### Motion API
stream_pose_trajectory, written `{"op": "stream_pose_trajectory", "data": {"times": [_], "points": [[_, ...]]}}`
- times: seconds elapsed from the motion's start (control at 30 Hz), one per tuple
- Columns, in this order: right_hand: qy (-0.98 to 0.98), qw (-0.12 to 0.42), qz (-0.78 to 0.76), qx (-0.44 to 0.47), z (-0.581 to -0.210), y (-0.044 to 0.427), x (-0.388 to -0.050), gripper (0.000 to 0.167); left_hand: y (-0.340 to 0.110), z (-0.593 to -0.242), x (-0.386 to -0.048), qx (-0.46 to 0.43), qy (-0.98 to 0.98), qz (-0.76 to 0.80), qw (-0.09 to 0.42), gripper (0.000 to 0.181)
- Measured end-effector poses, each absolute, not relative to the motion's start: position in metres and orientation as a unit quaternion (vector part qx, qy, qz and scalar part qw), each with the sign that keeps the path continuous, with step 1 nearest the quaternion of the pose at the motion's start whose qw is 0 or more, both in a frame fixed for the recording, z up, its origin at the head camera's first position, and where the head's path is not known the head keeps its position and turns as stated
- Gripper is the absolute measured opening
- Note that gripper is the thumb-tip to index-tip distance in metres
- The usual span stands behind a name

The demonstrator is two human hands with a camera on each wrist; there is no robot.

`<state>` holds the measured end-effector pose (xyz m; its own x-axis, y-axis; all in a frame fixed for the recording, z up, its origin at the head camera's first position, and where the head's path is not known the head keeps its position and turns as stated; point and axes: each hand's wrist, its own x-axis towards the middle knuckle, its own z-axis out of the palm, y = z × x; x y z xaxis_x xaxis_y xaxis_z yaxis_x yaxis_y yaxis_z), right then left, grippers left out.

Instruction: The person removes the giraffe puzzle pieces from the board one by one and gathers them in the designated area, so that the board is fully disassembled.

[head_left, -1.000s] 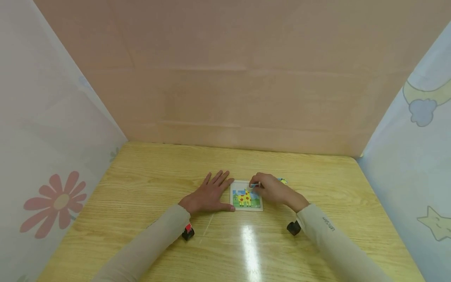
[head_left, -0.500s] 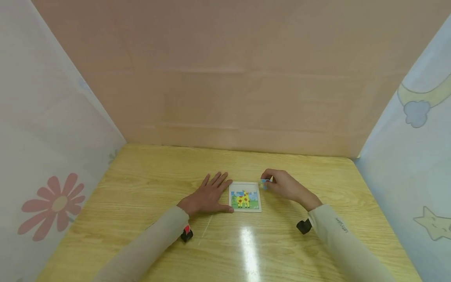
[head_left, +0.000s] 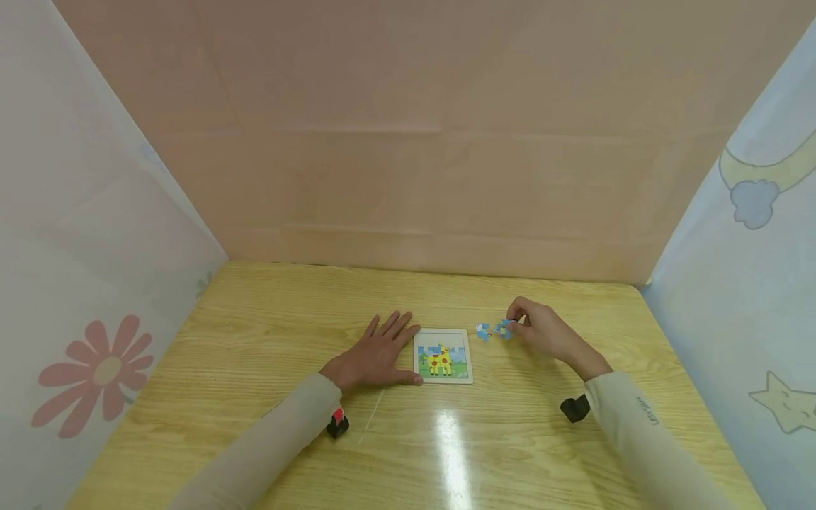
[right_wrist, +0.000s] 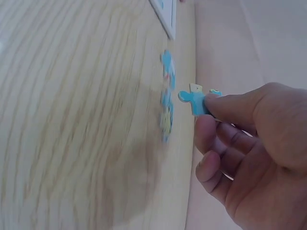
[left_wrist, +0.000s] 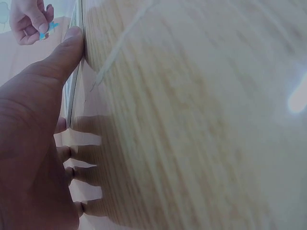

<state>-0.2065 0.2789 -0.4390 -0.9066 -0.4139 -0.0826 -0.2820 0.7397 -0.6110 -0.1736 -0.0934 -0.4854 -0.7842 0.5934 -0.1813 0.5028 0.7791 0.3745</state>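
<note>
A small jigsaw puzzle (head_left: 444, 361) of a yellow giraffe lies in a white-edged square tray (head_left: 470, 358); its upper part shows bare white backing. My left hand (head_left: 372, 356) lies spread on the table, thumb and index finger at the tray's left edge; the left wrist view shows the thumb (left_wrist: 72, 40) against that edge. My right hand (head_left: 551, 333) pinches a blue jigsaw piece (right_wrist: 195, 101) between thumb and fingers, above the table. Two loose jigsaw pieces lie right of the tray: a blue-and-white one (head_left: 483, 331) and a blue-and-yellow one (right_wrist: 166, 120) nearer that hand.
The wooden table (head_left: 287, 304) ends at a tan back wall (head_left: 382, 177). Patterned cloth walls (head_left: 83, 212) stand at both sides. Black wrist cameras (head_left: 575, 409) hang below the sleeves.
My right hand has moved right, away from the tray. The piece it held is now on the table beside the tray, and it holds another piece. The left hand stays put.
</note>
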Motion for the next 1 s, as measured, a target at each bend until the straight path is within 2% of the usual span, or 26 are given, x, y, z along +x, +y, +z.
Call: {"op": "stream_pose_trajectory", "data": {"times": [0.5,1.0], "points": [[0.928,0.103,-0.322,-0.158,-0.452,0.318,-0.214,0.008,-0.094,-0.489,-0.175,0.297,0.93,0.161,0.142,0.105],[0.932,0.125,-0.309,-0.144,-0.462,0.321,-0.221,0.013,-0.095,-0.486,-0.174,0.298,0.93,0.16,0.144,0.105]]}}
